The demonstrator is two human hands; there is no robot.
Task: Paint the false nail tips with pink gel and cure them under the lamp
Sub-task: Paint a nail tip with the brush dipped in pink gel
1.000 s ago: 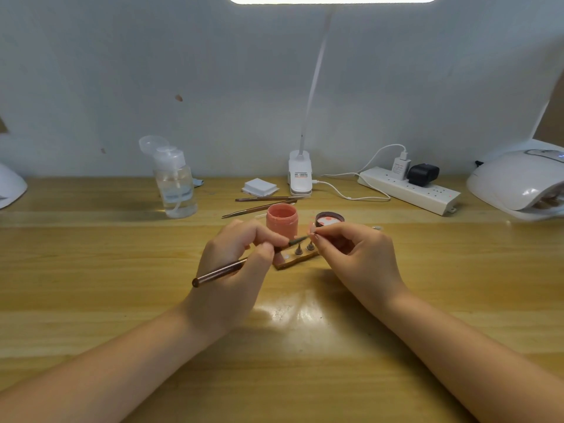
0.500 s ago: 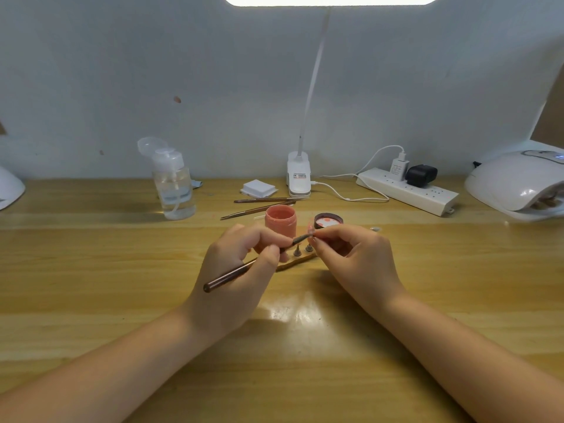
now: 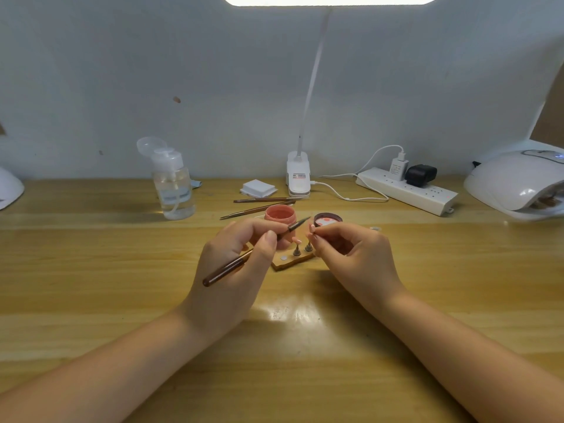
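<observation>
Fingers (image 3: pixel 316 238) around raised nail tip (image 3: pixel 312 228)

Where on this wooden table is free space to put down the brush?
Free: the bare wood between the clear pump bottle and the left hand, and the strip between the right hand and the white nail lamp. Crowded: around the pink gel jar, its lid and the spare brushes.

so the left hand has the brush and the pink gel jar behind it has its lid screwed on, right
Not quite. In the head view the left hand does grip the brush, but the pink gel jar behind it stands open, its gel showing. Its lid lies apart, to the right, on the table.
</observation>
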